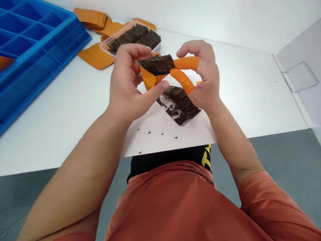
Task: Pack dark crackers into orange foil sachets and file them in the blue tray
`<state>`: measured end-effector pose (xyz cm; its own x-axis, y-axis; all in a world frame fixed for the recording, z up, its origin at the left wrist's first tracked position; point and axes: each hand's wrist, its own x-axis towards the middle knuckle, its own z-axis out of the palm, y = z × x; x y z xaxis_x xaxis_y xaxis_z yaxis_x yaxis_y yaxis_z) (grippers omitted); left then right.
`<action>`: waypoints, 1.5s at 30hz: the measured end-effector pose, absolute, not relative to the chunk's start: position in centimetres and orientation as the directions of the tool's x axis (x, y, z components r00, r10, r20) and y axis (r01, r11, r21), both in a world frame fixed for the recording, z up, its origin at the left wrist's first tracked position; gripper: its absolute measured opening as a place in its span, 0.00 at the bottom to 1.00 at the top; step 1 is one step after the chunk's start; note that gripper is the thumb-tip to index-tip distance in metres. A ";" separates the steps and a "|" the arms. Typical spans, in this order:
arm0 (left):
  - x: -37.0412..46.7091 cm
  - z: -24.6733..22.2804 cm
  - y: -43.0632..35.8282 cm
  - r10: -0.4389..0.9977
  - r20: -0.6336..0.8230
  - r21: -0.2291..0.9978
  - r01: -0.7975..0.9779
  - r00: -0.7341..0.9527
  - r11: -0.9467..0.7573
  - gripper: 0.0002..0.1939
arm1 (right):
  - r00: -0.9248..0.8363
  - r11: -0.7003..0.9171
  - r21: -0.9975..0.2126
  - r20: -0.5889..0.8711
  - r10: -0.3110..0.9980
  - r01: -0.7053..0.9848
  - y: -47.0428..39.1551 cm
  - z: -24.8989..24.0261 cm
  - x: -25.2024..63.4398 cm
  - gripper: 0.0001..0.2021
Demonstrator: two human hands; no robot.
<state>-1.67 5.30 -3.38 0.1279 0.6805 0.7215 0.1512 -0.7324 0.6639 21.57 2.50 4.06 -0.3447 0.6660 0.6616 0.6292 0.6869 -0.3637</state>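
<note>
My left hand point(130, 83) grips a small orange paper pouch point(147, 77), thumb in front and fingers behind. My right hand point(204, 70) wears orange finger cots point(184, 80) on its thumb and index finger. Those two fingers pinch the right end of a thin, dark brown, flaky slab point(157, 64), its exact kind unclear. The slab lies tilted at the mouth of the pouch; how far it is inside I cannot tell. Below my hands, an open tray holds a row of similar dark slabs point(187, 103) and loose crumbs on its white bottom.
Behind my left hand stands a clear plastic tub point(105, 47) packed with dark slabs. Flat orange pouches point(92, 18) are stacked beside it, and one pouch point(96, 57) lies nearer. A blue compartmented crate point(50, 47) occupies the left. Crumbs dot the white sheet point(160, 144) near the table edge.
</note>
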 end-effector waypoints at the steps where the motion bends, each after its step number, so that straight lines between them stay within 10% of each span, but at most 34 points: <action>1: -1.6 -3.5 5.3 0.668 0.733 0.653 0.140 0.132 -0.744 0.55 | -0.351 0.701 -0.331 0.684 0.640 0.632 2.6 4.2 21.7 0.10; 14: -1.8 -0.1 2.4 0.818 0.541 0.833 0.011 0.196 -0.554 0.26 | -0.408 0.856 -0.207 0.810 0.422 0.474 4.6 4.0 23.8 0.12; 32: -1.8 -0.1 2.7 0.653 0.701 0.680 0.007 0.286 -0.733 0.32 | -0.507 0.834 -0.257 0.694 0.511 0.488 2.8 4.3 22.8 0.19; 45: -0.9 0.9 0.8 0.828 0.506 0.826 0.143 0.242 -0.546 0.31 | -0.423 0.837 -0.332 0.745 0.515 0.435 3.4 3.1 22.9 0.15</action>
<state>-0.88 0.82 0.86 0.2417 0.8283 0.5055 0.1426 -0.5456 0.8258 22.85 3.36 3.15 -0.4235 0.5150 0.7453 0.4345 0.8374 -0.3317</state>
